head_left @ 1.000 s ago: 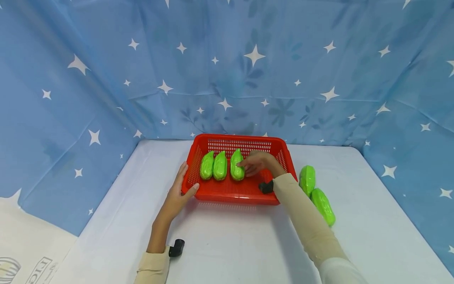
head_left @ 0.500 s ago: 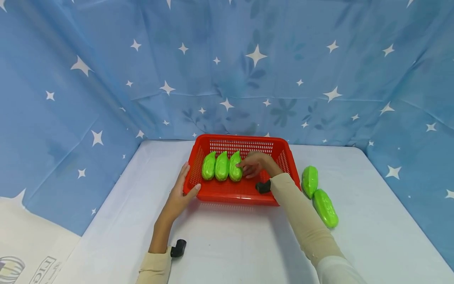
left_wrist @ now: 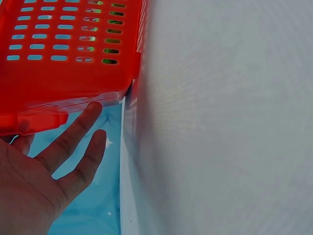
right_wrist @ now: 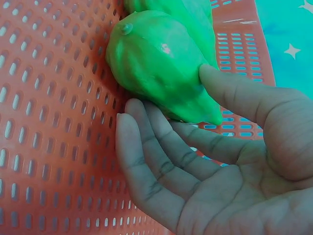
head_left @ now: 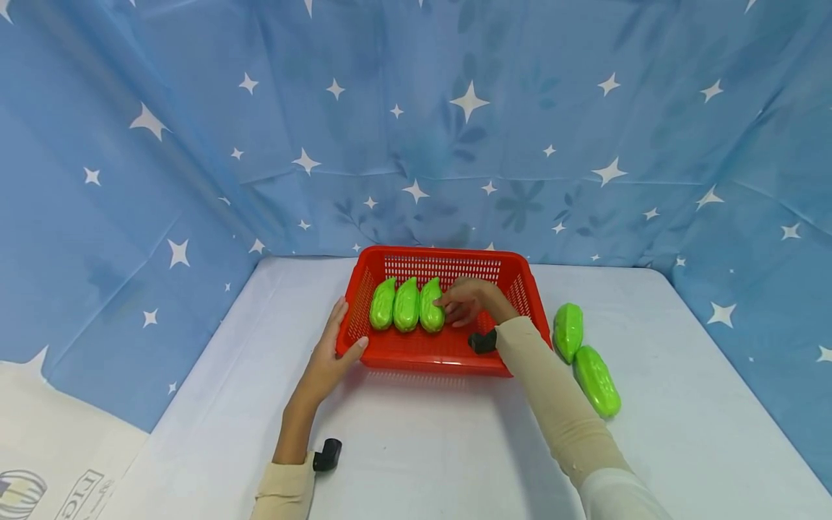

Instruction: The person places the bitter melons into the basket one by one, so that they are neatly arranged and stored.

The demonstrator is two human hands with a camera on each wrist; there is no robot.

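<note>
A red slotted plastic basket point(head_left: 435, 367) stands on the white-covered table. Inside, three green ridged gourds lie side by side: a left one point(head_left: 382, 305), a middle one point(head_left: 406, 305) and a right one point(head_left: 430, 307). My right hand point(head_left: 469, 300) reaches in from the right and lightly holds the right gourd point(right_wrist: 156, 54). In the right wrist view its thumb rests on one side and its curved fingers lie along the other. At the basket's front left corner, my left hand point(head_left: 328, 357) rests with fairly straight fingers, seen beneath the rim in the left wrist view.
Right of the basket, two more green gourds lie on the table, a rear one point(head_left: 568, 332) and a front one point(head_left: 596, 381). A blue star-patterned curtain point(head_left: 416, 144) hangs behind and on both sides. Black wrist cameras sit on both sleeves.
My right hand has moved the right gourd leftward, from a small gap to right beside the middle one. It has stayed nearly still since half a second ago. The left hand keeps its place.
</note>
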